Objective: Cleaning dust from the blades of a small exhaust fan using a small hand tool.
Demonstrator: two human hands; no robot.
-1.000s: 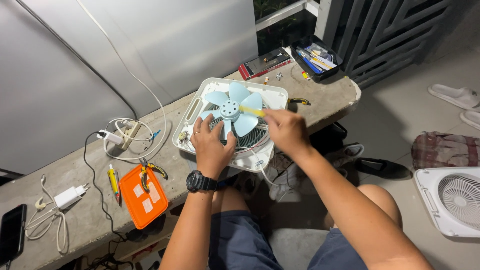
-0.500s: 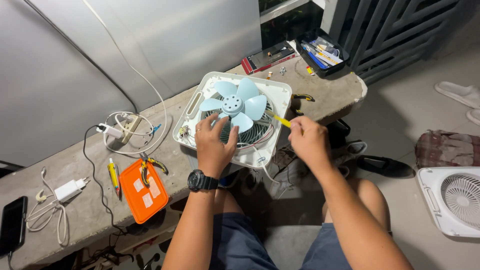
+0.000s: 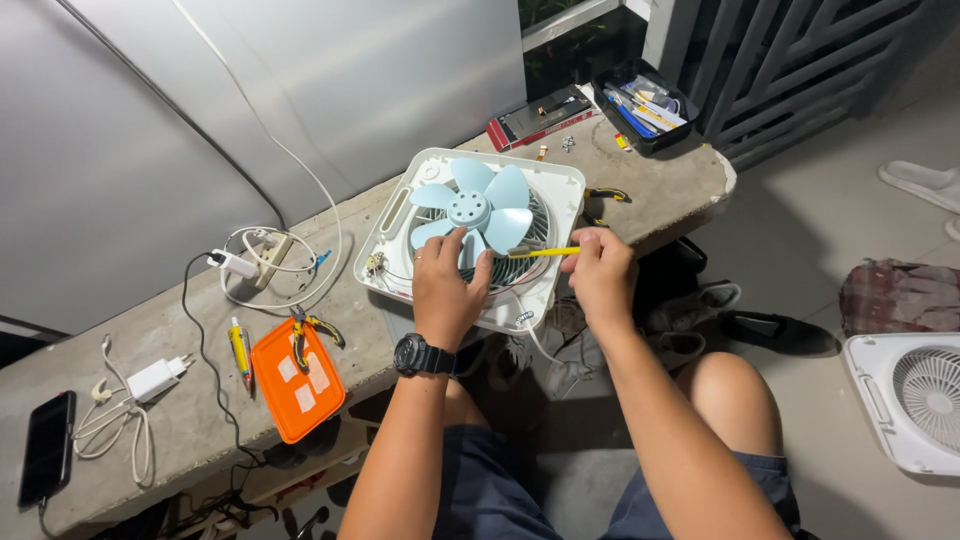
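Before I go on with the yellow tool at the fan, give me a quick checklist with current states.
1. Left hand rests on the white fan housing, fingers at the pale blue blade: ok.
2. Right hand grips the yellow tool: ok.
3. Tool tip seated on a screw or part: cannot tell, too small.
4. Housing fully on the concrete bench: not ok, its near edge overhangs.
5. Fan unplugged: cannot tell, cord end hidden.
6. Pliers on the orange case, nearby: ok.
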